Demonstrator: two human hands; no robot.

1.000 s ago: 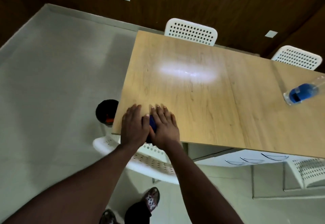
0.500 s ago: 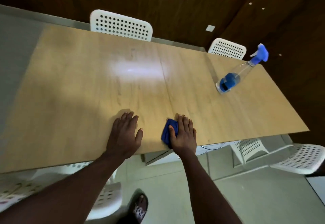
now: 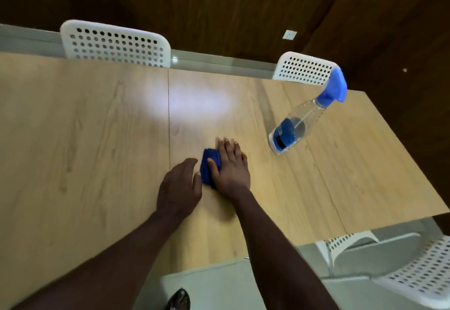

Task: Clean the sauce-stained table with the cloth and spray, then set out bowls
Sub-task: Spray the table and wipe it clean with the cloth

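Right hand (image 3: 231, 166) flat, fingers straight, pressing the blue cloth (image 3: 208, 166) onto the table (image 3: 85, 127), left hand (image 3: 179, 188) relaxed and empty just beside it, spray bottle (image 3: 299, 127) standing near; no stain visible, wiping judged well advanced, bowls not yet out.
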